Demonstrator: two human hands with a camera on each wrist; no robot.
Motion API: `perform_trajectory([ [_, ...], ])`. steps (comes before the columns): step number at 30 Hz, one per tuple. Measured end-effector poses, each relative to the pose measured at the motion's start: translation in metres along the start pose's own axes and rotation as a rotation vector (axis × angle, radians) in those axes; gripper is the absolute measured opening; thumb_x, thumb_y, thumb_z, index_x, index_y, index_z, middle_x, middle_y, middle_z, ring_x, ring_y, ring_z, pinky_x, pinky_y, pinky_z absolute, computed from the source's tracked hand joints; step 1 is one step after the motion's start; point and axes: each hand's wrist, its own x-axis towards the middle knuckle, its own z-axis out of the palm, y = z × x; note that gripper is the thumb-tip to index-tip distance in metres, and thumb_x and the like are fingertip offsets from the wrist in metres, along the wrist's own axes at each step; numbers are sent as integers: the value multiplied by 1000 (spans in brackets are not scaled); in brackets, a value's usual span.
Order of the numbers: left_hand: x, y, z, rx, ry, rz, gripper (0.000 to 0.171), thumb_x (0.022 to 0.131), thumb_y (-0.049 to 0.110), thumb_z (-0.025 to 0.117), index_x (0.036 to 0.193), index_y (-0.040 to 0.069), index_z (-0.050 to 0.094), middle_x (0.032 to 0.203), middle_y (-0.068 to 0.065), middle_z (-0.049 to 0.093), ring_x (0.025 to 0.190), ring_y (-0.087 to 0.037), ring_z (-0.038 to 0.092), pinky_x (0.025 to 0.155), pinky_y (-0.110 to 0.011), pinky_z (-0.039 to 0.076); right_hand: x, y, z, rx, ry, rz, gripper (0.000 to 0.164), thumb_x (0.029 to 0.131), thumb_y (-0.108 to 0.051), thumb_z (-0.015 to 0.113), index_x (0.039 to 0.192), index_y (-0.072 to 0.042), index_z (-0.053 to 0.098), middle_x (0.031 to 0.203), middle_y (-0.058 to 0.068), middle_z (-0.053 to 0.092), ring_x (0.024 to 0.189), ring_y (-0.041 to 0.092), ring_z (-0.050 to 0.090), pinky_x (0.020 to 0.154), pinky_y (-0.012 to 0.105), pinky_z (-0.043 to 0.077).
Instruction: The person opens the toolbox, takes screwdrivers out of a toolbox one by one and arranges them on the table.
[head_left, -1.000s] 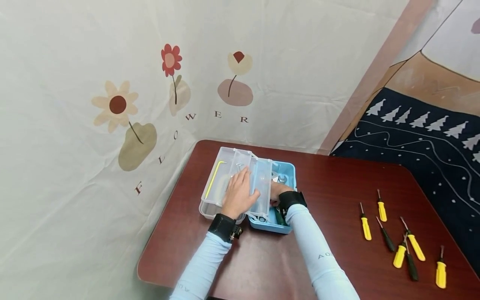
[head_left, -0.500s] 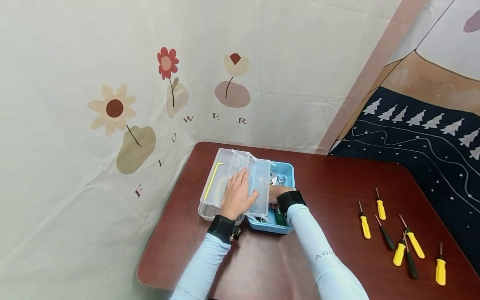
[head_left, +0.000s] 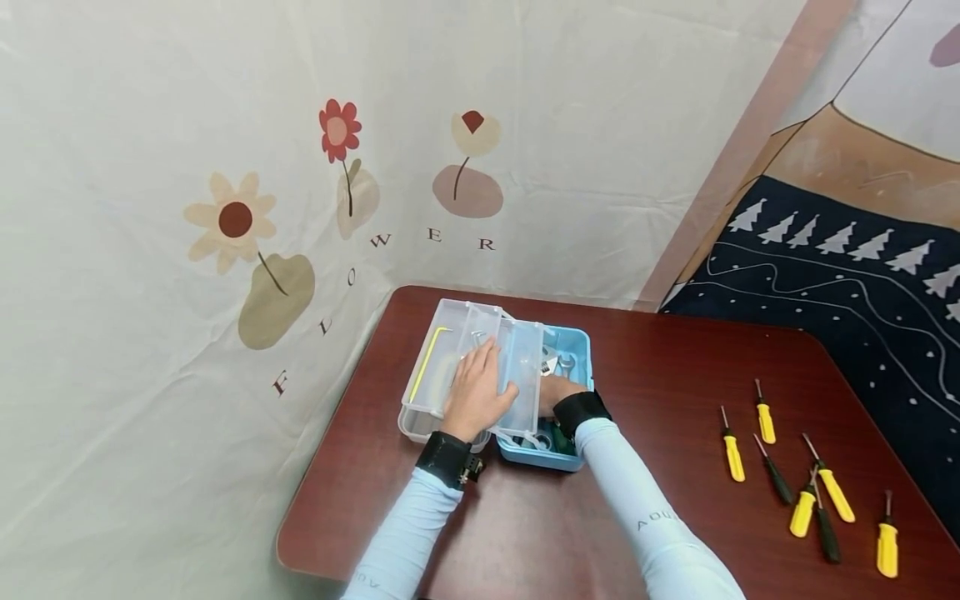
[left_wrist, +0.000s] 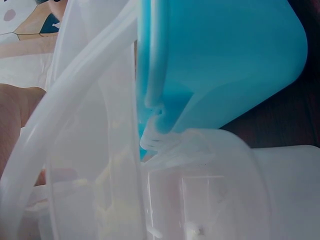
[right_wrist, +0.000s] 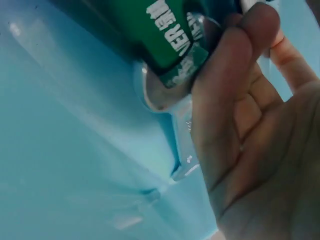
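Note:
A light blue toolbox (head_left: 536, 457) stands on the table, its clear plastic lid part (head_left: 442, 312) folded out to the left. My left hand (head_left: 476, 392) rests flat on the clear plastic, fingers straight. Inside the blue box reaches my right hand (head_left: 558, 393), partly hidden by the clear flap (head_left: 525, 375). In the right wrist view its fingers bend beside a green item with white lettering (right_wrist: 167, 30); whether they grip it is unclear. A shiny metal tool (right_wrist: 157, 92) lies against that item. An open-end wrench (head_left: 567, 364) shows behind the right hand.
A yellow L-shaped hex key (head_left: 425, 367) shows through the lid. On the table's right side lie several screwdrivers with yellow handles (head_left: 733, 460) and dark handles (head_left: 828, 536). The dark red table (head_left: 645, 358) meets a cloth-covered wall at the back.
My right hand has shifted slightly within the blue box, uncovering more of the tools near its front. The left hand stays on the clear plastic.

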Motion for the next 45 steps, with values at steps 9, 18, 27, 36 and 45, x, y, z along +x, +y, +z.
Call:
perform_trajectory([
  [9, -1, -1, -1, -5, -10, -20, 67, 88, 32, 60, 144, 2, 41, 158, -9, 31, 144, -29, 33, 121, -46, 24, 4, 2, -3, -55, -13, -75, 21, 86, -44, 66, 101, -29, 65, 110, -3, 67, 88, 18, 59, 76, 36, 46],
  [18, -2, 1, 2, -5, -15, -17, 65, 88, 33, 58, 144, 5, 42, 159, -8, 30, 144, -26, 32, 121, -44, 25, 9, 9, -5, -20, 42, -91, 21, 97, -43, 49, 103, -27, 62, 113, 0, 65, 91, 18, 58, 81, 38, 46],
  [27, 4, 0, 4, -19, -9, -9, 67, 87, 31, 62, 144, 3, 42, 158, -9, 31, 142, -28, 35, 119, -46, 27, 9, 11, -8, 44, 94, -73, 19, 95, -42, 55, 105, -29, 64, 100, -3, 67, 83, 17, 58, 72, 34, 47],
  [36, 6, -2, -2, 8, -3, -15, 68, 88, 34, 58, 145, 2, 40, 158, -9, 31, 143, -29, 34, 120, -45, 26, 14, 3, -4, -4, 181, -58, 14, 93, -43, 56, 99, -33, 64, 104, -5, 68, 88, 17, 60, 79, 38, 48],
  [45, 0, 4, 0, -24, -13, -24, 69, 87, 30, 61, 146, 2, 38, 159, -11, 30, 144, -31, 32, 120, -48, 25, 1, 5, -5, 44, 74, -59, 18, 95, -42, 55, 105, -28, 61, 103, -2, 65, 81, 16, 56, 72, 35, 47],
])
